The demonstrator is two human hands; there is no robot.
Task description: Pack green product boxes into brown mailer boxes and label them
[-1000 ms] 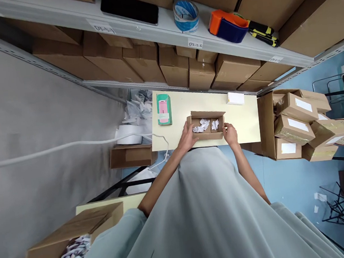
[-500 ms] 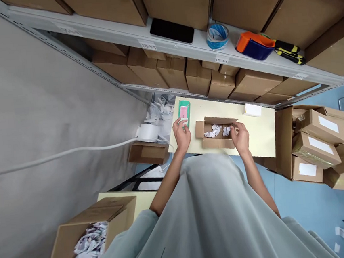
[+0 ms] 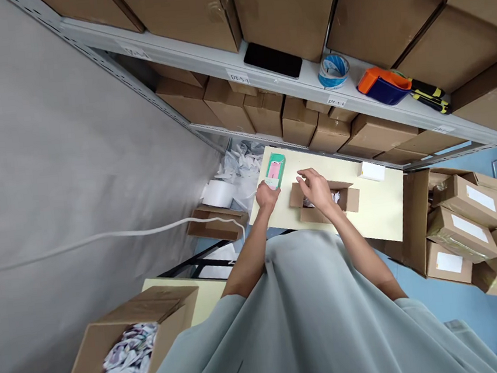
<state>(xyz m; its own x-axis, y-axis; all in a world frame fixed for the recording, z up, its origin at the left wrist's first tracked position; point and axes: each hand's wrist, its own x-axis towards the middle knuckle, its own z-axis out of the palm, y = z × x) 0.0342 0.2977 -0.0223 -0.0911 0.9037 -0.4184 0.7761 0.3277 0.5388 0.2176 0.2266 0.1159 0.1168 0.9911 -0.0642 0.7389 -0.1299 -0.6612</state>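
Note:
My left hand (image 3: pixel 267 196) is closed on the near end of a green box (image 3: pixel 277 165) with a pink panel, at the left of the pale yellow table (image 3: pixel 380 212). Over the left part of an open cardboard box (image 3: pixel 313 214), my right hand (image 3: pixel 315 189) hovers with its fingers apart and nothing in them. Crumpled white paper (image 3: pixel 336 197) lies inside that box, partly hidden by my right hand and forearm.
A small white box (image 3: pixel 372 171) sits at the table's back right. A large carton (image 3: pixel 414 217) of taped boxes stands to the right. Ahead, the shelf holds a phone (image 3: pixel 272 60), a tape roll (image 3: pixel 333 71) and an orange-and-blue tape dispenser (image 3: pixel 383 85). Another carton (image 3: pixel 79 367) contains shredded paper.
My right hand has moved left from the cardboard box's right end to above its left part. My left hand has closed on the green box's near end. The camera view has shifted.

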